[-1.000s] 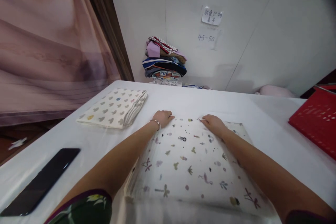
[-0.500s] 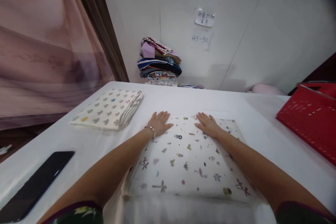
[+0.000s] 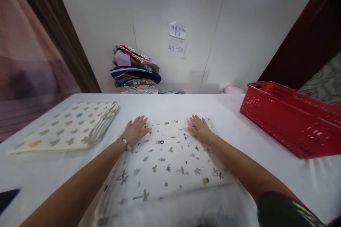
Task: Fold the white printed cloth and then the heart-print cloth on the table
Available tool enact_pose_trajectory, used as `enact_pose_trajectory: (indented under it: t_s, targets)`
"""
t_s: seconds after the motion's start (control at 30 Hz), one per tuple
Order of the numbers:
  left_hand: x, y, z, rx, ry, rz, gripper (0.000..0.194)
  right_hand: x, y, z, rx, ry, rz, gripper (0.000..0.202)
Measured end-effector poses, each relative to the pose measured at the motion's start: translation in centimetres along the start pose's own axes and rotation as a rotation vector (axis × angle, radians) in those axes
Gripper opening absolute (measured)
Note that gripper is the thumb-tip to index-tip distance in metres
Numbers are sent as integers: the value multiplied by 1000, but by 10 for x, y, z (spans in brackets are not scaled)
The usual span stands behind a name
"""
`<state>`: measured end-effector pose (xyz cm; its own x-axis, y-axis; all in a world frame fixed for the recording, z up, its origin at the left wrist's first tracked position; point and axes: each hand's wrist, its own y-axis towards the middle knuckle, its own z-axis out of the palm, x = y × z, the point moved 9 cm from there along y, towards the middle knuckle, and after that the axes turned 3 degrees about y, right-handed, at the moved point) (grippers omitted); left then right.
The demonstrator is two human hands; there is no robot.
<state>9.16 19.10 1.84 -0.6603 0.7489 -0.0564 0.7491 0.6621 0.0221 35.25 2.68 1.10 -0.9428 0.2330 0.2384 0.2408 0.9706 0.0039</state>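
Note:
A white cloth (image 3: 170, 163) printed with small plants and animals lies folded flat before me on the white table. My left hand (image 3: 135, 129), a bracelet at its wrist, rests palm down on the cloth's far left corner, fingers spread. Over on the far right part, my right hand (image 3: 200, 129) lies flat too, fingers apart. Neither hand grips anything. The cloth's near edge reaches the front of the table. To the left sits another folded cloth (image 3: 71, 124), cream with grey mushroom-like shapes, its layered folds facing right.
A red plastic basket (image 3: 287, 120) stands at the right on the table (image 3: 186, 103). Behind the far edge rises a pile of folded fabrics (image 3: 135, 71). A dark phone-like slab (image 3: 7, 198) lies at the left front. Paper notes (image 3: 177, 39) hang on the wall.
My view has turned to the right, so more of the red basket shows. My left hand has slid outward to the cloth's left edge; both hands remain flat on it.

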Motion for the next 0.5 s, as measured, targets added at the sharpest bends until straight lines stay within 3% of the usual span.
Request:
enact_pose_trajectory:
  t_s: [0.1, 0.2, 0.33, 0.5]
  targets:
    - [1, -26, -5, -78, 50, -1, 66, -28, -15, -1, -39, -80, 111, 68]
    - [3, -46, 12, -27, 61, -27, 67, -49, -24, 11, 6, -82, 182, 69]
    - [4, -47, 20, 15, 38, -43, 69, -52, -22, 14, 27, -33, 196, 70]
    - [6, -54, 5, 16, -32, -74, 66, -62, -33, -4, -26, 45, 234, 68]
